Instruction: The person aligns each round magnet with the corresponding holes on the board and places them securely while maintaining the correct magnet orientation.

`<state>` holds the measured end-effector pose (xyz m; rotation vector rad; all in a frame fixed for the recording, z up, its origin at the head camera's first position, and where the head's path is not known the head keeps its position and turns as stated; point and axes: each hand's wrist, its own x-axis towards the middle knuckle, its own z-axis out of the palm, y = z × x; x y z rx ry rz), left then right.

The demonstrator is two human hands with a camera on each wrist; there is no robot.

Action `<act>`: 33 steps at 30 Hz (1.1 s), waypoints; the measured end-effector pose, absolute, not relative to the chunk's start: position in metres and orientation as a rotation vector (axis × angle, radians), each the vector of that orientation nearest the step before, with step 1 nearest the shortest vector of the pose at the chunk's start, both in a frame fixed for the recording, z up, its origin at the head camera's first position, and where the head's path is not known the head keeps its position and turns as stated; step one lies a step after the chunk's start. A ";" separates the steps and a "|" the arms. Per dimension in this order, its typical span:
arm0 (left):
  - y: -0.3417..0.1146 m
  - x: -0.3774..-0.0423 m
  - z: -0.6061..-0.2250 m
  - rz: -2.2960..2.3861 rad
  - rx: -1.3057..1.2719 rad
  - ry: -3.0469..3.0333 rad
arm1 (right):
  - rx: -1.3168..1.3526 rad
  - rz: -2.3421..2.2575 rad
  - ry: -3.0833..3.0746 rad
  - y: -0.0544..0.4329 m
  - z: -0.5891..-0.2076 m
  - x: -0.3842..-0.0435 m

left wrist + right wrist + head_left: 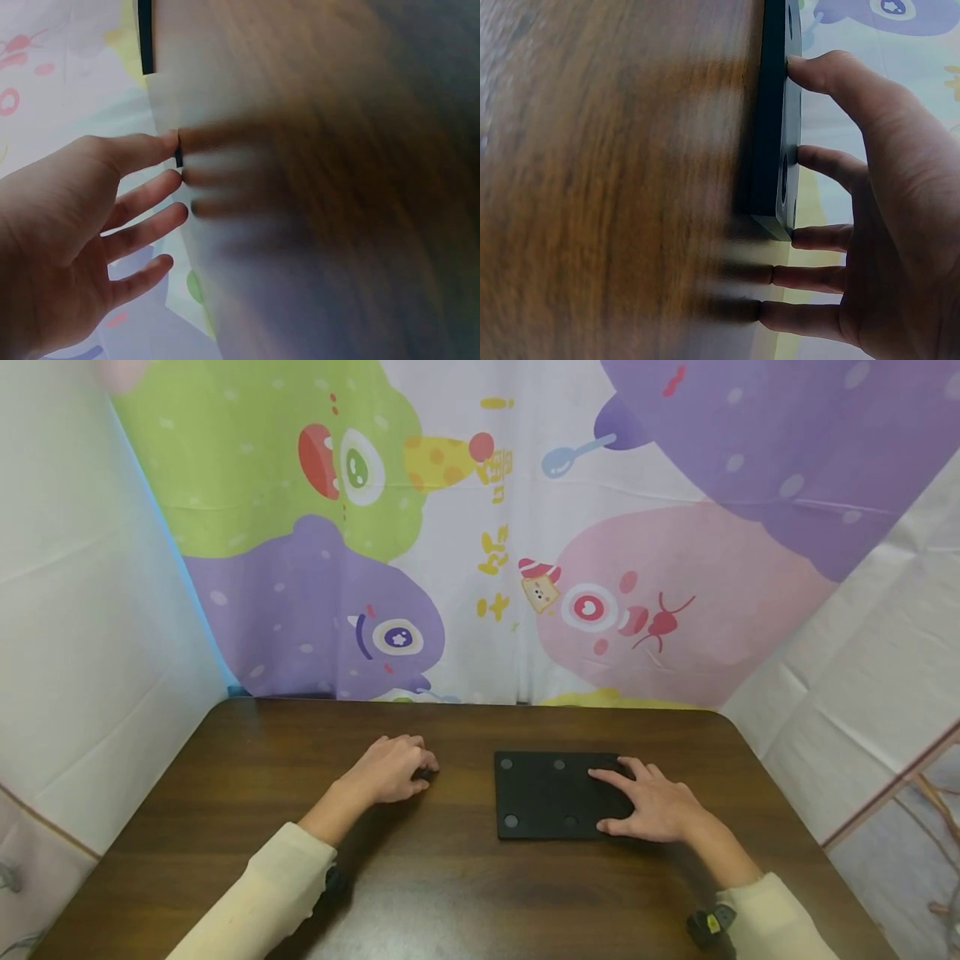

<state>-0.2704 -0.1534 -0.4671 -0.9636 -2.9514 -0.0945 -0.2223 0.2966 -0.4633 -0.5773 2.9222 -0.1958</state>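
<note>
On the wooden table lies a flat black rectangular board (pixel 536 793) with several round greyish spots on its top. My right hand (pixel 660 806) spreads over the board's right end. In the right wrist view, the thumb and index fingertips touch the board (pixel 771 135), another finger meets its corner, and the outer two reach down to the table. To the left of the board, my left hand (pixel 393 768) is low over the table with bent fingers. A small black piece (pixel 179 159) shows at its thumb and index fingertips, mostly hidden by them.
The brown table (pixel 450 893) has rounded far corners. Behind it hangs a curtain (pixel 465 643) printed with cartoon monsters, and white sheets (pixel 855 693) close off both sides. A dark wrist device (pixel 708 925) sits by the right sleeve.
</note>
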 end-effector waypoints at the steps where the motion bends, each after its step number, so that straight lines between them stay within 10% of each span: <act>1: -0.153 -0.271 -0.467 -0.097 -0.967 -2.947 | -0.576 -0.197 2.921 0.296 -0.463 -0.222; 33: -0.151 -0.272 -0.468 -0.093 -0.980 -2.875 | -0.587 -0.181 2.930 0.296 -0.465 -0.223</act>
